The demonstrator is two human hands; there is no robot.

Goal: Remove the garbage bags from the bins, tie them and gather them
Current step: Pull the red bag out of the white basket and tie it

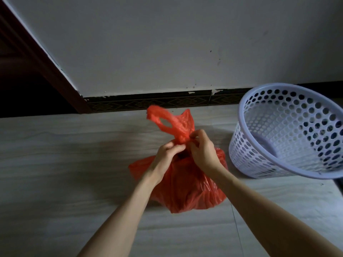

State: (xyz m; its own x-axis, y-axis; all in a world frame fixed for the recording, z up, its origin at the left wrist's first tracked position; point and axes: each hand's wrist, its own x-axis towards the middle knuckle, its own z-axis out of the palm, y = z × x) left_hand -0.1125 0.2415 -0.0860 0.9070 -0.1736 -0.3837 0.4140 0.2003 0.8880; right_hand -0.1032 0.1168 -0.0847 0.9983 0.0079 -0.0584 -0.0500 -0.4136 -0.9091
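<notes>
Red bag [185,186] is out of the bin [289,134] and sits on the floor [55,164] just left of it; left hand [165,156] and right hand [202,151] both pinch its gathered neck, so tying looks mid-way, gathering not started. Knot itself is hidden behind the fingers, the handle [163,119] is blurred, and no other bins or bags are in view.

Pale wood-grain floor [55,164]: red bag [185,191] sits on it mid-frame, lavender basket [278,164] w/ holes just beside it, right, tilted.
</notes>
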